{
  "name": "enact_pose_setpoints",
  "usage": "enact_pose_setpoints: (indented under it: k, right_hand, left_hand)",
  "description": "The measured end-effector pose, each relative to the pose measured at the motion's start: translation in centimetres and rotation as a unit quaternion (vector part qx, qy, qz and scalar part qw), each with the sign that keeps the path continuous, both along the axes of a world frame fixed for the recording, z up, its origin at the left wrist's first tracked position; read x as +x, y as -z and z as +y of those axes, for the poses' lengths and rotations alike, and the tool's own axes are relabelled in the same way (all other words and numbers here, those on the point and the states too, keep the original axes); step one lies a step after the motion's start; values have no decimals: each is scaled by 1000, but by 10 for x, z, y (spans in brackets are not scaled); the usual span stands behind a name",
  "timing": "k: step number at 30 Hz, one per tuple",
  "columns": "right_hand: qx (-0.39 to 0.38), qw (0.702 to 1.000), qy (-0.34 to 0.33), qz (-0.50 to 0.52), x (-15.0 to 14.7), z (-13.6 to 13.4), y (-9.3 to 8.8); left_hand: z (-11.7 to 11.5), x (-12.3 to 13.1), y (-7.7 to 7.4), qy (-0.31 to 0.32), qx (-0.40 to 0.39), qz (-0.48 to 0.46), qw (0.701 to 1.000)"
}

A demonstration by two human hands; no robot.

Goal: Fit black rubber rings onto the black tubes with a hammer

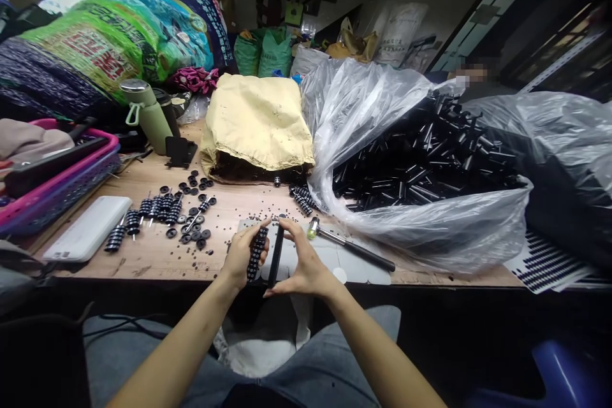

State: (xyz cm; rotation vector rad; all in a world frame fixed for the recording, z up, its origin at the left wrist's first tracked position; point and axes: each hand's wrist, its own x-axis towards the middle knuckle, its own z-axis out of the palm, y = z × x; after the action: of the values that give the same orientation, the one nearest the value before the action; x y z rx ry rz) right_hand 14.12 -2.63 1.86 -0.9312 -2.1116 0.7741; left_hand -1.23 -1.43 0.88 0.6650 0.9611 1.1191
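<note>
My left hand point(241, 256) is closed around a black ribbed rod with white rings point(257, 255), held upright at the table's front edge. My right hand point(301, 264) pinches a plain black tube point(276, 256) right beside it, thumb at the bottom and fingers at the top. The two pieces stand almost parallel, a finger's width apart. Small black beads point(261, 217) lie scattered on the wooden table point(157, 261) just beyond my hands.
A small mallet point(351, 244) lies right of my hands. A clear plastic bag of black tubes point(421, 166) fills the right. Ribbed pieces and black washers point(165, 210), a white box point(88, 227), a green flask point(146, 113), a yellow sack point(255, 121) and a pink basket point(57, 182) lie left.
</note>
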Motion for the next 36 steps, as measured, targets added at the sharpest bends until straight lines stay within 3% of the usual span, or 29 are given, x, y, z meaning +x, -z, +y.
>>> enact_pose_setpoints:
  k: [5, 10, 18, 20, 22, 24, 28, 30, 31, 32, 34, 36]
  right_hand:
    - [-17, 999, -48, -1, -12, 0, 4]
    - [-59, 998, 2, -8, -16, -4, 15]
    - [-99, 993, 57, 23, -18, -11, 27]
    - [-84, 994, 76, 3, -19, -11, 33]
    - [-51, 992, 112, -21, -22, -11, 41]
    - [-9, 985, 163, -48, -23, -10, 52]
    - [34, 963, 213, -160, 3, -7, 63]
    - [47, 929, 270, -249, 36, -4, 60]
    - [53, 895, 328, -298, 55, -2, 57]
    - [47, 856, 379, -349, 73, -1, 53]
    - [30, 811, 401, -425, 100, -1, 43]
    - [-8, 806, 388, -447, 107, -7, 33]
  left_hand:
    - [-5, 7, -4, -32, -56, -12, 998]
    - [-5, 13, -6, -33, -73, 13, 997]
    - [1, 12, 10, 38, -107, 81, 990]
    - [0, 12, 15, 46, -67, 119, 990]
    - [-4, 15, 23, 43, 50, 212, 975]
    - [-8, 18, 33, 29, 201, 353, 913]
    - [-10, 16, 55, 67, 386, 552, 736]
    - [-7, 9, 59, 108, 449, 592, 660]
    - [-6, 4, 59, 121, 474, 607, 627]
    - [-4, 0, 58, 126, 491, 621, 598]
    - [-4, -6, 54, 121, 504, 646, 561]
    - [-5, -8, 51, 108, 504, 662, 544]
